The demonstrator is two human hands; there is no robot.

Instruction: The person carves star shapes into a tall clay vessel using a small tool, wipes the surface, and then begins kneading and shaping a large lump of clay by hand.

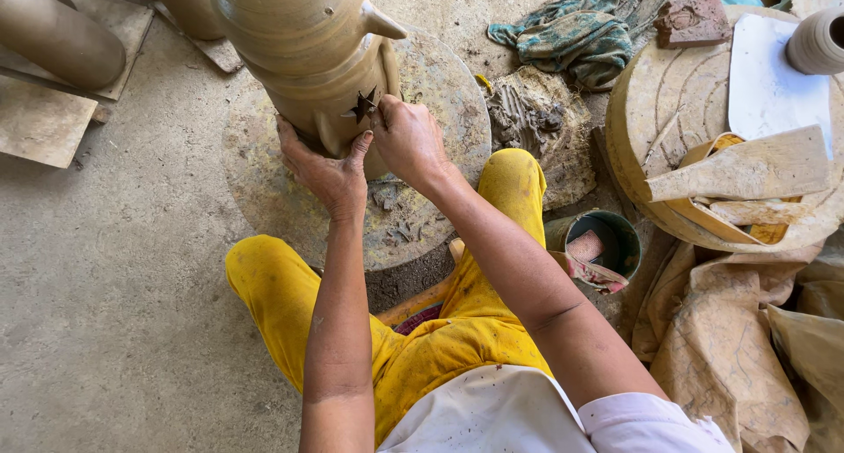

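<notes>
A tall wet clay pot [303, 44] with a pointed lug stands on a round stone wheel [440, 101] in front of my knees. My left hand [325, 167] is pressed flat against the pot's lower wall, thumb raised. My right hand [406, 138] pinches a small dark star-shaped piece of clay [362, 106] against the pot's side. Clay scraps [396, 229] lie on the wheel below my hands.
A lump of grey clay [527, 123] sits right of the wheel, a green rag [571, 31] behind it. A small bucket [602, 242] stands by my right knee. A second round slab [642, 110] at right carries boards and a white sheet. Another pot [57, 35] lies at far left.
</notes>
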